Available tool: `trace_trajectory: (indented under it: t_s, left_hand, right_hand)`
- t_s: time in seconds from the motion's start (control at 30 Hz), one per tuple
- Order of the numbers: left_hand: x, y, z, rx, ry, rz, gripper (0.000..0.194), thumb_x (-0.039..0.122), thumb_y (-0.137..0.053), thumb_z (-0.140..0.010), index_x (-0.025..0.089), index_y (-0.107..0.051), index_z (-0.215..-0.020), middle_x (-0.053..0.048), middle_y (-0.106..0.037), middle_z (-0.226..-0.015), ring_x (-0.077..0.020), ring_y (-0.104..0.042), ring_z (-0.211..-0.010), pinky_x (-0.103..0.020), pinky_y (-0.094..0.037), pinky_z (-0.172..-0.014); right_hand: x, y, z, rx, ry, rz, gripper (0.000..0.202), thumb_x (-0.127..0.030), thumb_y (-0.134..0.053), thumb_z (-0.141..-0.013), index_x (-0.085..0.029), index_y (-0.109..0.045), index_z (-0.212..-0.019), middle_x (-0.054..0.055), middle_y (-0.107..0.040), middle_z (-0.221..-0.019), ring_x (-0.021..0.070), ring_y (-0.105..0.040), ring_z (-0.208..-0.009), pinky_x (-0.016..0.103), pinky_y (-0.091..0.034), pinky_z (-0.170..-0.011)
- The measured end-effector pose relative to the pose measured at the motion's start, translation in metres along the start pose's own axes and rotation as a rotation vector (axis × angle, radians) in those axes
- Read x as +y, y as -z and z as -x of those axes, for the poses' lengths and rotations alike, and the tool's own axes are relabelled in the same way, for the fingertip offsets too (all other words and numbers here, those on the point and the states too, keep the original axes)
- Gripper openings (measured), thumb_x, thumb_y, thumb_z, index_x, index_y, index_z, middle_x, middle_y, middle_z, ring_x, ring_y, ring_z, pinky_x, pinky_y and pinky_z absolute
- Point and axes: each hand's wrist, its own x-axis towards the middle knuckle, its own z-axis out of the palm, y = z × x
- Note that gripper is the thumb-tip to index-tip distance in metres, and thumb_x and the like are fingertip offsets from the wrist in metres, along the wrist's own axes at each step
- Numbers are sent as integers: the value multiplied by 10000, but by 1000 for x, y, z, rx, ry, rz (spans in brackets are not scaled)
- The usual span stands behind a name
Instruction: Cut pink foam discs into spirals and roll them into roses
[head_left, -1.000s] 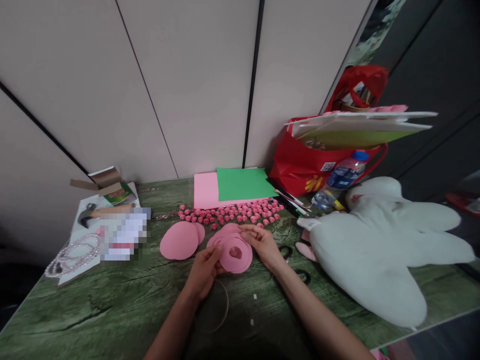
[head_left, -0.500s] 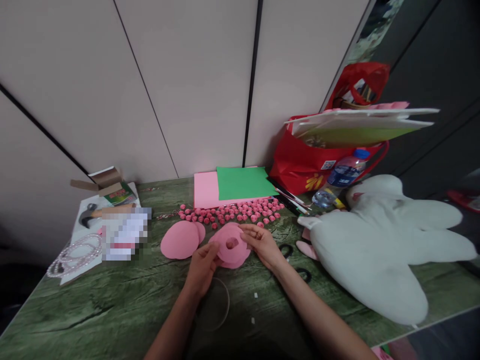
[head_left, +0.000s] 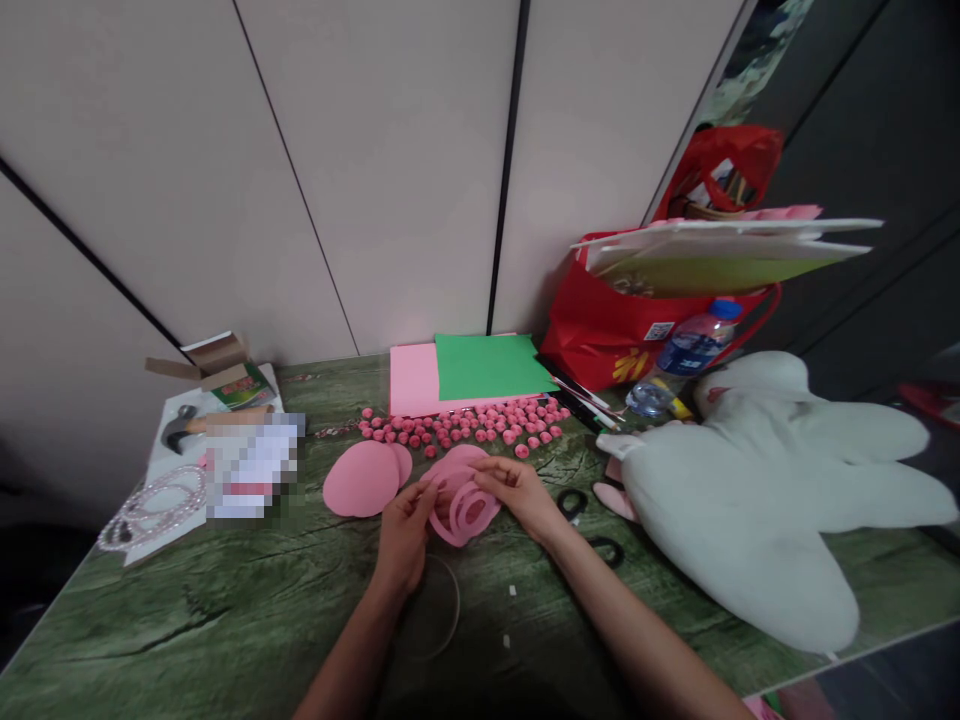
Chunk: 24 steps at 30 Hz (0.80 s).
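From here I see the spiral [head_left: 459,515], nearly a flat disc a moment ago, now parted into loops nearer than the rosettes [head_left: 480,436], apparently 1 strip uncoiling, the left hand [head_left: 405,535] and right hand [head_left: 521,492] each pinching it.

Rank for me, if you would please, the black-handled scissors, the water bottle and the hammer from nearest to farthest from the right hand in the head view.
From the right hand:
1. Black-handled scissors: on the table, just to its right.
2. Water bottle: farther right, toward the back.
3. Hammer: at the table's far left.
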Motion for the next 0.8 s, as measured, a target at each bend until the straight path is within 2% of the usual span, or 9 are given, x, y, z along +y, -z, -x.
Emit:
trace_trajectory:
  t_s: [0.13, 0.23, 0.33, 0.43, 0.57, 0.8]
  left_hand:
    - [1, 1, 1, -39, 50, -30, 361, 407, -698, -603, 120, -679, -820, -43, -689, -647, -147, -606, -543, -236, -468, -496]
    - [-3, 3, 2, -95, 75, -137, 390, 460, -652, -635, 105, -691, -792, -43, -678, -609, -139, -586, -502, -230, -451, -470]
    - [-7, 5, 1, -148, 47, -218, 307, 396, -678, -628, 104, -694, -718, -21, -663, -574, -128, -571, -497, -214, -444, -477]
    - [-9, 5, 0, -108, 51, -196, 229, 337, -700, -614, 118, -673, -677, 12, -638, -528, -111, -552, -463, -200, -436, -459]
    - [-7, 5, -1, -57, 51, -166, 222, 346, -679, -629, 135, -645, -688, 27, -632, -520, -115, -550, -438, -225, -453, -462]
    - [-7, 4, 0, -129, 4, -253, 233, 340, -674, -645, 118, -674, -718, -38, -695, -637, -166, -621, -581, -251, -484, -566]
  right_hand:
    - [0, 1, -1, 14, 3, 11, 251, -322, -730, -579, -163, -651, -757, 3, -670, -697, 118, -593, -597, 234, -462, -584]
    - [0, -1, 1, -26, -10, 35, 226, -310, -744, -558, -152, -655, -694, -5, -652, -624, 106, -570, -525, 222, -449, -525]
    - [0, -5, 3, -60, -25, 57, 231, -308, -748, -548, -146, -661, -688, -5, -648, -604, 104, -561, -490, 218, -441, -489]
    - [0, -5, 3, -46, -26, 64, 245, -324, -733, -569, -150, -661, -725, 1, -659, -645, 105, -571, -511, 217, -454, -498]
    - [1, -1, 0, -14, -11, 62, 249, -347, -710, -597, -161, -655, -754, 2, -668, -687, 116, -593, -573, 230, -482, -550]
    - [5, -4, 1, -32, 16, 113, 208, -331, -720, -587, -161, -663, -691, 5, -663, -635, 123, -582, -529, 227, -458, -502]
